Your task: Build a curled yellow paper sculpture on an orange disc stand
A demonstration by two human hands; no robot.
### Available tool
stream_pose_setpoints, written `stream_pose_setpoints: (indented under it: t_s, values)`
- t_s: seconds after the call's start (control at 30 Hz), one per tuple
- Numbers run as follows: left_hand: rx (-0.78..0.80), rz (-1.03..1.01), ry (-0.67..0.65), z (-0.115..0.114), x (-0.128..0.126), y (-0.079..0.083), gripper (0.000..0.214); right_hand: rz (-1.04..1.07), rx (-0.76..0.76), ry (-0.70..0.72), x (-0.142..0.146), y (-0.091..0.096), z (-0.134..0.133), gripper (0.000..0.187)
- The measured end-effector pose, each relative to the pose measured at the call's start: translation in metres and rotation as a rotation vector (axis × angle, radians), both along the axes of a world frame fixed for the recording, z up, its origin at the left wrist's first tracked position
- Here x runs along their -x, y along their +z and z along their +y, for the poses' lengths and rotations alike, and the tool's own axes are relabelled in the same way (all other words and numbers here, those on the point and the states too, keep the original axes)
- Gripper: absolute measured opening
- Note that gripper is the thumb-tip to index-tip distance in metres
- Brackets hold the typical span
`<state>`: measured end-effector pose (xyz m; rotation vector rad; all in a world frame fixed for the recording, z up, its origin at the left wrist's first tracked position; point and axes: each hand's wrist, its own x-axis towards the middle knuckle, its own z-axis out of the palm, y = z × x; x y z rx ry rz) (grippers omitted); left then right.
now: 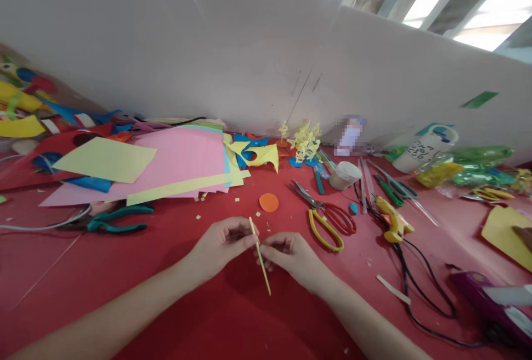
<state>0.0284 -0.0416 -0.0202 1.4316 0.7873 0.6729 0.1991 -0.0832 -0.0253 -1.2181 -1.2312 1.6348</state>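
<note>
Near the lower middle of the frame, the left hand [222, 243] and right hand [288, 252] are both curled nearly closed, fingertips pinching a thin yellow paper strip [260, 257] that slants down between them, just above the red worktop [187, 293]. An orange paper disc [269, 202] lies just beyond the hands, with scissors [326, 219] to its right and a yellow glue gun [393, 221] further right. Pink and yellow paper sheets [166, 163] spread across the left, green pliers [114, 220] below them. A white wall [166, 44] backs the worktop. Both forearms reach in from the bottom edge, converging.
</note>
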Motion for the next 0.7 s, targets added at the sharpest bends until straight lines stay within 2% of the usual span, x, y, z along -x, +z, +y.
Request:
stream_pose_setpoints:
  t_s: [0.17,0.37,0.7]
  values:
    - [0.003,-0.013,0.002,-0.0006,-0.0011,0.0002,0.013,-0.026,-0.041,-0.036,0.0010,-0.0021,0.0001,0.034]
    - [0.063,-0.060,-0.006,-0.0005,-0.0026,0.0028,0.012,0.031,-0.042,0.016,-0.0018,-0.0006,0.0000,0.036]
    - [0.055,-0.069,-0.012,-0.0011,-0.0022,0.0024,0.012,0.075,0.005,0.013,-0.0044,-0.0019,-0.0002,0.033]
